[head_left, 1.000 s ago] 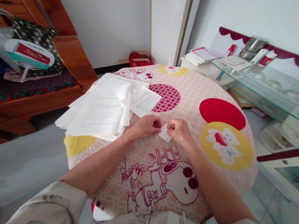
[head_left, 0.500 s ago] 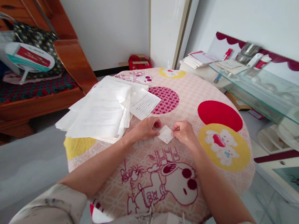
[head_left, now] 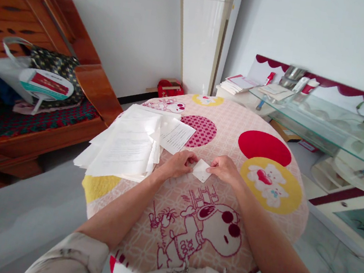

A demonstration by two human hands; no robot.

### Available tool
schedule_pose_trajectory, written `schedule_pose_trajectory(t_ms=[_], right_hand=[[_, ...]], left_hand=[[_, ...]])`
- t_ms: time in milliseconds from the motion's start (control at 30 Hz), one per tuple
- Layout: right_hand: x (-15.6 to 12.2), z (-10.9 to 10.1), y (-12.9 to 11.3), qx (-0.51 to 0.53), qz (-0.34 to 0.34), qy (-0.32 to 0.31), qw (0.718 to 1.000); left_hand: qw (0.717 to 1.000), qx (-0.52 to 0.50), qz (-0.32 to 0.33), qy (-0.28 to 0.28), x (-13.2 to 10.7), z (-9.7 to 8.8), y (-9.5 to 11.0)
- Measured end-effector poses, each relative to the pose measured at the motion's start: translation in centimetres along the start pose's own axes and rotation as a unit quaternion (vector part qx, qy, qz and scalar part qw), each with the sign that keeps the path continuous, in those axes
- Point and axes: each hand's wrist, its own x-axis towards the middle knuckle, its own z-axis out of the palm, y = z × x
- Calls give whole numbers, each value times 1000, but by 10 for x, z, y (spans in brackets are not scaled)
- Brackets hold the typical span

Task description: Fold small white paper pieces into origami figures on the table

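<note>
A small folded white paper (head_left: 202, 171) lies on the round table's patterned pink cloth (head_left: 224, 129). My left hand (head_left: 179, 163) pinches its left edge with curled fingers. My right hand (head_left: 225, 169) grips its right edge, fingers closed. Both hands rest on the cloth just above a printed cartoon dog (head_left: 204, 231).
A loose stack of printed white sheets (head_left: 129, 144) lies left of my hands. A wooden bench (head_left: 42, 134) with a bag and a round fan (head_left: 44, 84) stands at the left. A glass shelf (head_left: 334, 127) with bottles and books is at the right, a tall white air conditioner (head_left: 202, 34) behind.
My hands have drawn slightly apart, showing more of the small paper between them. The camera has tilted up, so the room shows higher.
</note>
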Motion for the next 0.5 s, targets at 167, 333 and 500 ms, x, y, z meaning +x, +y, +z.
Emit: schedule_pose_trajectory(t_ms=[167,333,500], right_hand=[[-3,-3,5,209,41,-76,974],[-8,-1,6,281,-5,-103,954],[-8,-1,1,315,-39,-33,948]], left_hand=[[996,-89,9,-27,0,-1,5],[986,-169,10,-7,-1,4,10],[965,-260,-13,-13,-5,7,16]])
